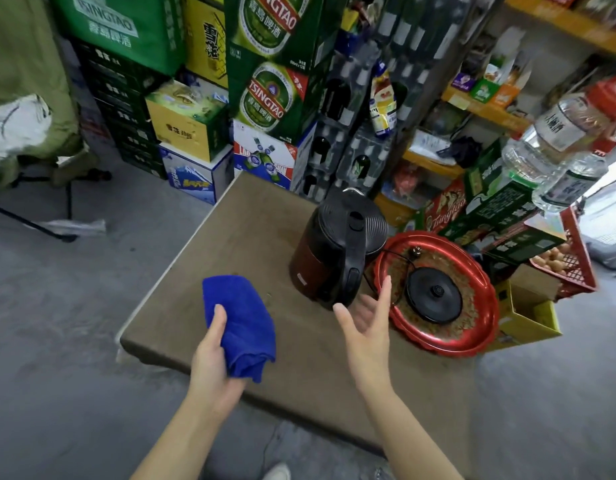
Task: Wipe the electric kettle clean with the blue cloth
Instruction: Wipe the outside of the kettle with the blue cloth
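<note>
The electric kettle [337, 247], dark red with a black ribbed lid and black handle, stands upright on the brown table [251, 233]. Its handle faces me. My left hand [213, 351] grips the folded blue cloth [240, 323] above the table's near left part, thumb on top of it. My right hand [368, 323] hovers open just in front of the kettle's handle, fingers straight, holding nothing. The kettle's black power base [434, 299] lies on a red tray [472, 341] to the right of the kettle.
Stacked beer crates and cartons [265, 98] rise behind the table. Shelves with goods [479, 109] and large water bottles [549, 150] stand at the right. A yellow open box [528, 317] sits past the tray. A seated person [25, 98] is at the far left.
</note>
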`<state>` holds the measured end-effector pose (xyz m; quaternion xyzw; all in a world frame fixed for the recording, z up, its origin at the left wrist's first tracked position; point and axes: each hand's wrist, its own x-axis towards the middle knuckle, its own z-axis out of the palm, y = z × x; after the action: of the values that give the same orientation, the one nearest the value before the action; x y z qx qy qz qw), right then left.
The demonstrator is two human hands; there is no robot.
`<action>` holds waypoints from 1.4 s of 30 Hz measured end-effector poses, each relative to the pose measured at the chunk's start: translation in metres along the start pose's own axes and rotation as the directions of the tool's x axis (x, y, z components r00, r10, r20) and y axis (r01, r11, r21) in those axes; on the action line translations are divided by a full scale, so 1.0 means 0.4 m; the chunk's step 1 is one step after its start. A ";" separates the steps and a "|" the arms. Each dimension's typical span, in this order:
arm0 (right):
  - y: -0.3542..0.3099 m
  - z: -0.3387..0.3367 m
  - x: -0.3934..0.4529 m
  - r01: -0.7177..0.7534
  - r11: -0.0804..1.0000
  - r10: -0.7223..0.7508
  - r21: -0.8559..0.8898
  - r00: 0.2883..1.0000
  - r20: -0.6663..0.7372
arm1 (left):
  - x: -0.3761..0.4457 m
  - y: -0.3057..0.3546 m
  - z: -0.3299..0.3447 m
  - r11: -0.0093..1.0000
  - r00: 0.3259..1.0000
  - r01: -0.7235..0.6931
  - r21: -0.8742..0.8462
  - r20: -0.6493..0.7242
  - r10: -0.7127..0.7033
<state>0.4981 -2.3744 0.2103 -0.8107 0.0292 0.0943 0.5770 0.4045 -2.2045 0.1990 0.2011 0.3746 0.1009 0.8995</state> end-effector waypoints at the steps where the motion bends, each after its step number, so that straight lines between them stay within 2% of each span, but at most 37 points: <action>1: 0.005 0.026 0.021 0.034 0.999 -0.034 0.017 0.999 0.001 | 0.007 0.009 0.012 0.999 0.999 -0.032 0.035 0.003 0.032; 7: -0.029 0.133 0.121 0.174 0.978 -0.148 0.118 0.969 -0.200 | 0.080 0.084 0.168 0.928 0.971 -0.240 0.284 0.071 0.229; 9: -0.079 0.119 0.177 0.206 0.969 -0.164 0.135 0.948 -0.271 | 0.127 0.108 0.242 0.835 0.932 -0.363 0.414 0.164 0.324; 10: -0.109 0.106 0.207 0.216 0.967 -0.167 0.135 0.939 -0.302 | 0.150 0.117 0.284 0.741 0.885 -0.466 0.483 0.255 0.390; 11: -0.143 0.090 0.232 0.215 0.966 -0.161 0.141 0.934 -0.319 | 0.170 0.120 0.328 0.610 0.814 -0.581 0.539 0.388 0.432; 12: -0.172 0.075 0.254 0.213 0.965 -0.154 0.151 0.932 -0.328 | 0.191 0.117 0.370 0.425 0.704 -0.710 0.562 0.557 0.440; 13: -0.200 0.059 0.266 0.221 0.959 -0.155 0.175 0.932 -0.327 | 0.214 0.109 0.403 0.202 0.572 -0.817 0.540 0.716 0.401; 14: -0.224 0.044 0.271 0.235 0.951 -0.162 0.203 0.933 -0.321 | 0.240 0.101 0.425 -0.064 0.428 -0.879 0.473 0.840 0.333; 15: -0.250 0.029 0.269 0.256 0.941 -0.178 0.221 0.931 -0.320 | 0.262 0.091 0.433 -0.329 0.292 -0.871 0.365 0.923 0.250; 16: -0.279 0.014 0.264 0.278 0.933 -0.197 0.227 0.925 -0.324 | 0.279 0.080 0.425 -0.533 0.192 -0.808 0.251 0.967 0.165; 17: -0.308 -0.002 0.258 0.294 0.925 -0.209 0.239 0.921 -0.328 | 0.279 0.068 0.405 -0.655 0.140 -0.739 0.161 0.987 0.085; 18: -0.337 -0.018 0.254 0.303 0.914 -0.207 0.269 0.920 -0.334 | 0.276 0.054 0.373 -0.717 0.115 -0.691 0.090 0.993 0.014; 21: -0.414 -0.051 0.242 0.307 0.872 -0.192 0.382 0.931 -0.311 | 0.230 0.017 0.258 -0.762 0.119 -0.648 0.009 0.989 -0.089; 24: -0.477 -0.068 0.213 0.322 0.838 -0.203 0.441 0.934 -0.295 | 0.182 0.044 0.266 -0.728 0.116 -0.684 0.040 0.992 -0.055; 26: -0.508 -0.084 0.192 0.313 0.801 -0.201 0.510 0.943 -0.264 | 0.130 0.088 0.381 -0.714 0.118 -0.680 0.168 0.986 0.119; 28: -0.542 -0.099 0.172 0.289 0.778 -0.204 0.557 0.956 -0.211 | 0.069 0.144 0.532 -0.655 0.170 -0.654 0.378 0.917 0.360; 30: -0.579 -0.111 0.158 0.287 0.760 -0.216 0.583 0.958 -0.189 | 0.027 0.190 0.628 -0.647 0.188 -0.621 0.442 0.886 0.424; 32: -0.616 -0.125 0.146 0.313 0.748 -0.239 0.585 0.950 -0.203 | 0.019 0.199 0.607 -0.730 0.102 -0.598 0.331 0.935 0.340; 34: -0.649 -0.142 0.133 0.363 0.738 -0.281 0.569 0.932 -0.229 | 0.032 0.172 0.495 -0.778 -0.003 -0.605 0.167 0.977 0.212; 36: -0.669 -0.155 0.113 0.410 0.735 -0.338 0.540 0.912 -0.233 | 0.052 0.137 0.371 -0.815 -0.064 -0.578 0.041 0.993 0.095; 39: -0.684 -0.158 0.085 0.413 0.741 -0.363 0.530 0.910 -0.201 | 0.058 0.158 0.355 -0.793 -0.086 -0.609 0.017 0.992 0.088; 42: -0.705 -0.166 0.059 0.378 0.736 -0.360 0.562 0.921 -0.148 | -0.025 0.245 0.504 -0.643 -0.033 -0.753 0.140 0.968 0.251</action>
<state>0.5732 -2.3415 0.4893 -0.5864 -0.0963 -0.0473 0.8029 0.5386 -2.1776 0.3768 0.8841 -0.1327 0.3902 0.2201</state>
